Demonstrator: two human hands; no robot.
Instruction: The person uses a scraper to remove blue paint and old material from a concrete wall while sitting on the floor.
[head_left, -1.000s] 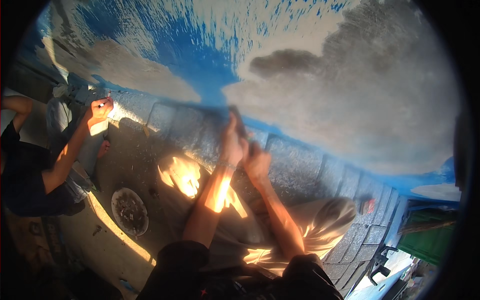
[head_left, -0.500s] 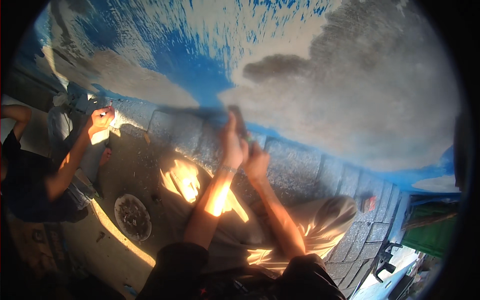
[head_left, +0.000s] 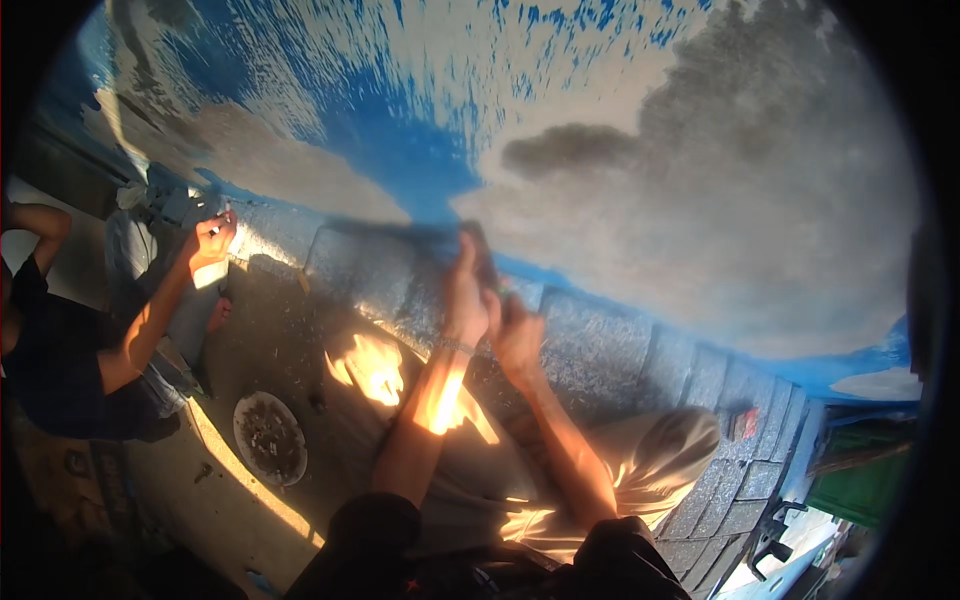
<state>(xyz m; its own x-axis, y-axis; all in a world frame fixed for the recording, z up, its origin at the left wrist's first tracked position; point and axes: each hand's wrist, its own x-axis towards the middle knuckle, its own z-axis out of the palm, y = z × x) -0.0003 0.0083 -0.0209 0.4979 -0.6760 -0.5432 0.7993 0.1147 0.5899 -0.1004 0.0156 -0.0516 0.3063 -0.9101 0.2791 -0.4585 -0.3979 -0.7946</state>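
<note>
My left hand (head_left: 466, 300), with a band at the wrist, is raised in front of me, thumb pointing up. It grips a dark brown, narrow thing (head_left: 481, 252) that is blurred, so its kind is unclear. Right beside it, my right hand (head_left: 519, 342) is closed, its fingers curled at the lower end of that thing, where a speck of green shows. What lies inside the right fingers is hidden. Both hands are in front of the block ledge at the foot of a wall (head_left: 760, 220) painted with blue sky and grey-white clouds.
At the left sits another person in dark clothes, their raised hand (head_left: 213, 240) holding something small and pale. A round, stained dish (head_left: 270, 438) rests on the ground between us. A small red object (head_left: 744, 425) lies on the grey blocks (head_left: 590, 330) at the right, beyond my bent knee.
The view has shifted slightly, so the surroundings sit a little lower and to the right. My hands keep nearly the same hold, with only slight movement.
</note>
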